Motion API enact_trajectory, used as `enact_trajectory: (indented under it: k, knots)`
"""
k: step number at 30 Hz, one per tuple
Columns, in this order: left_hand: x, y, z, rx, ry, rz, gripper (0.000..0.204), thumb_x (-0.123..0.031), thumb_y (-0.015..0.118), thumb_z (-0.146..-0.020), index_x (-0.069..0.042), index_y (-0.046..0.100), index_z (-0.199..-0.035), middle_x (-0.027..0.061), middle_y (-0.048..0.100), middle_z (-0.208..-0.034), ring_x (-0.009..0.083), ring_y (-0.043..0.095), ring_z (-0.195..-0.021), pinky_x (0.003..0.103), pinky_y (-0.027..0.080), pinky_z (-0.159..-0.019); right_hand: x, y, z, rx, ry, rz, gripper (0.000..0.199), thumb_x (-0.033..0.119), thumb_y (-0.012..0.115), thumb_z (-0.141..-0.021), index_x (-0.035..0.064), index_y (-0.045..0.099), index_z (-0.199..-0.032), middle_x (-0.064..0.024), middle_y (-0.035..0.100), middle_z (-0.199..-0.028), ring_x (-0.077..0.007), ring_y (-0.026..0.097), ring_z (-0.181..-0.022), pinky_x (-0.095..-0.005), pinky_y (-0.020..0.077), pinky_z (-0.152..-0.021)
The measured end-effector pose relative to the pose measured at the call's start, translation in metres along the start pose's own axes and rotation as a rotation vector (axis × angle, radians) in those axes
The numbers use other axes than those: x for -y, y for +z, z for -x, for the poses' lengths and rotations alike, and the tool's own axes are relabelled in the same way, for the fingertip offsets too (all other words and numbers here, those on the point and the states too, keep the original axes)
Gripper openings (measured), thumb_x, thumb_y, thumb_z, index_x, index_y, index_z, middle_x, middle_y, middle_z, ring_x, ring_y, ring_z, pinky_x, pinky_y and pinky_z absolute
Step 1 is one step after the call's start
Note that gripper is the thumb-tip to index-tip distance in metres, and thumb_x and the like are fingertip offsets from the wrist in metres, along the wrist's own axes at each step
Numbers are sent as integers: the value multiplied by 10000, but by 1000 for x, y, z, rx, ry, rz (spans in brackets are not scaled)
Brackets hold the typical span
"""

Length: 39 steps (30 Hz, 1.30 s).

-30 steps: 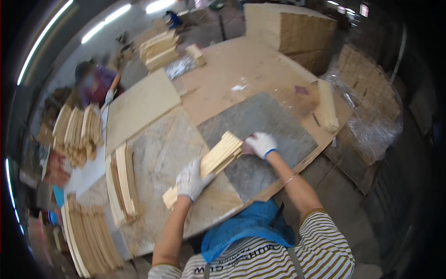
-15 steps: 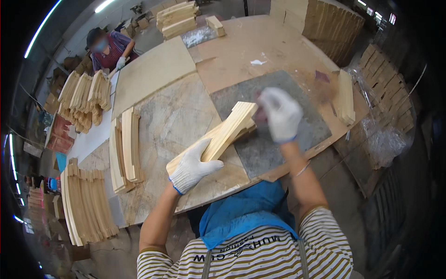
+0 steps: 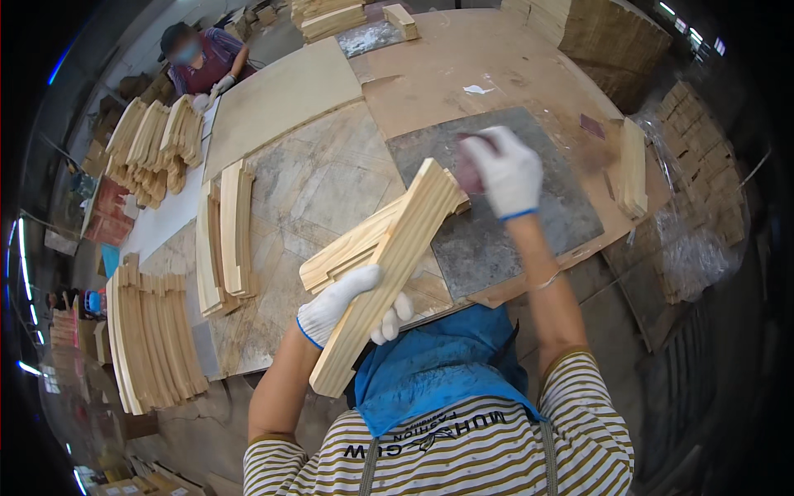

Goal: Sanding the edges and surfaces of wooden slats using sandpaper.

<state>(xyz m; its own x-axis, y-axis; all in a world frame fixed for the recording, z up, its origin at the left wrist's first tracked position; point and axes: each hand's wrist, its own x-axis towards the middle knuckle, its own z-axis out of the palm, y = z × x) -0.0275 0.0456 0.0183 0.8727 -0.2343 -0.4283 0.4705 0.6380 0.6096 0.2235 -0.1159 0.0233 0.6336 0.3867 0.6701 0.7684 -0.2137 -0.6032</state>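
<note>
Two gloved hands worked mid-frame: left hand [image 3: 351, 307] clamped wood slats [image 3: 389, 256]; right hand [image 3: 503, 169] pinched reddish sanding pad [image 3: 470, 169]. Better: firm grip, even strokes.

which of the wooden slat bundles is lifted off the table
The bundle of pale wooden slats gripped in the left hand. It is raised and tilted, while the slat stacks on the table lie flat.

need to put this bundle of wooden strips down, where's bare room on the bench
Free: the pale stone slab between the curved wooden pieces and the grey mat, and the tan board behind it. The left hand holds the bundle of strips; the right hand hovers over the mat. Crowded: left edge, with stacked curved pieces.
</note>
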Motion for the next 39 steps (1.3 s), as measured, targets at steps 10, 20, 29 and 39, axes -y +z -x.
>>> enact_trajectory:
  k: [10,20,29,39]
  knots:
    - [52,0,-17,115,54,610,761,-557,449,-955,22,322,-1432,223,598,-980,252,627,-718,280,553,-561,6,17,74,62,398,-83,212,240,675,-852,75,675,-985,-151,694,-867,-300,692,-800,-341,525,-706]
    - [62,3,-21,149,67,745,791,-567,439,-954,25,286,-1456,189,577,-929,208,576,-633,276,504,-507,20,28,129,109,25,132,108,143,719,-785,118,663,-874,-84,681,-827,-282,649,-684,-355,500,-613]
    - [60,13,-16,47,105,677,820,-575,378,-970,68,237,-1459,170,552,-868,177,540,-531,254,485,-435,24,25,105,-25,178,62,74,126,696,-822,105,665,-885,-87,664,-773,-285,645,-662,-365,493,-602]
    - [65,3,-21,198,101,731,797,-578,430,-952,4,275,-1473,163,566,-920,190,556,-613,254,498,-508,13,30,123,358,440,105,202,298,649,-853,107,671,-913,-147,679,-799,-361,662,-757,-429,519,-660]
